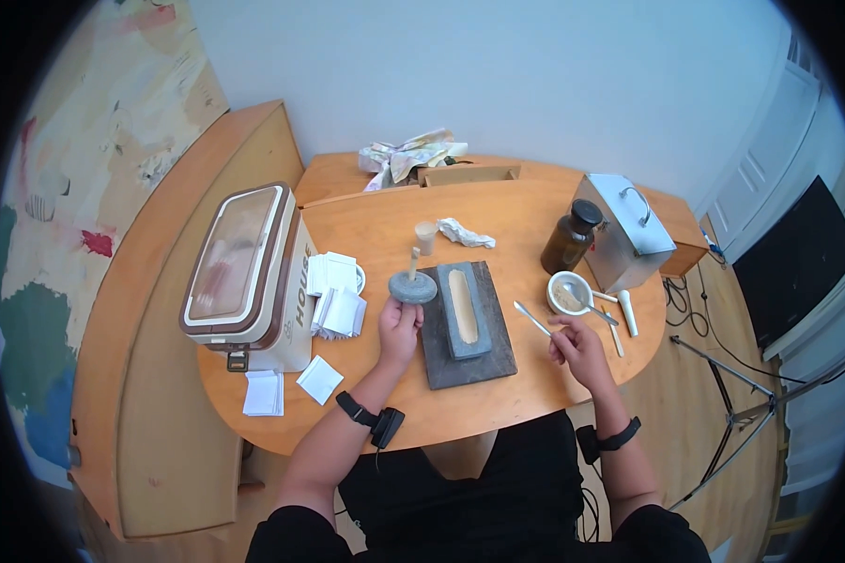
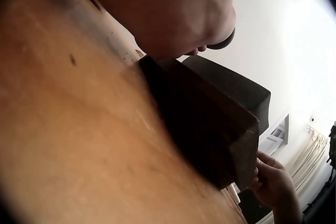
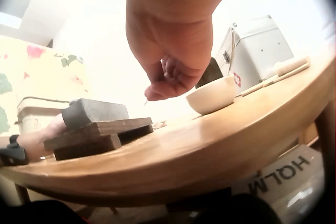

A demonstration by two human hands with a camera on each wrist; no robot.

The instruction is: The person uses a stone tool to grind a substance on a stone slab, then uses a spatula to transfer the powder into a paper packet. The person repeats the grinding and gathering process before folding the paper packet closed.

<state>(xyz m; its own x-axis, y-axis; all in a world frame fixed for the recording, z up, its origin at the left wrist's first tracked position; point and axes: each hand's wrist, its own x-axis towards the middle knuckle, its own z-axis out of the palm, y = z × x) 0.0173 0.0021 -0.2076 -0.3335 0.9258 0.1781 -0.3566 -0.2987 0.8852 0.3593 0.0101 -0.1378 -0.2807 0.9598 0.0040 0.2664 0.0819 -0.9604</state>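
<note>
My left hand (image 1: pixel 400 330) grips a grey stone disc wheel (image 1: pixel 411 287) with a wooden peg handle (image 1: pixel 414 259) rising from its middle. It is held left of a grey stone trough (image 1: pixel 464 310), whose long hollow is pale inside. Under the trough lies a dark slab (image 1: pixel 437 369). My right hand (image 1: pixel 582 353), fingers curled, pinches a slim light-coloured spatula (image 1: pixel 532 318) that points toward the trough. Close by stands a white bowl (image 1: pixel 556 306) with brownish powder and a spoon (image 1: pixel 601 315) in it. In the right wrist view the hand (image 3: pixel 173 61) hangs beside the bowl (image 3: pixel 212 96).
A brown jar (image 1: pixel 568 239) and a metal case (image 1: pixel 629 230) stand at the right, near a white pestle (image 1: pixel 627 312). At the left are a cream-and-brown box (image 1: pixel 244 272) and white paper packets (image 1: pixel 338 311). Behind the trough sit a small cup (image 1: pixel 426 237) and crumpled tissue (image 1: pixel 465 234).
</note>
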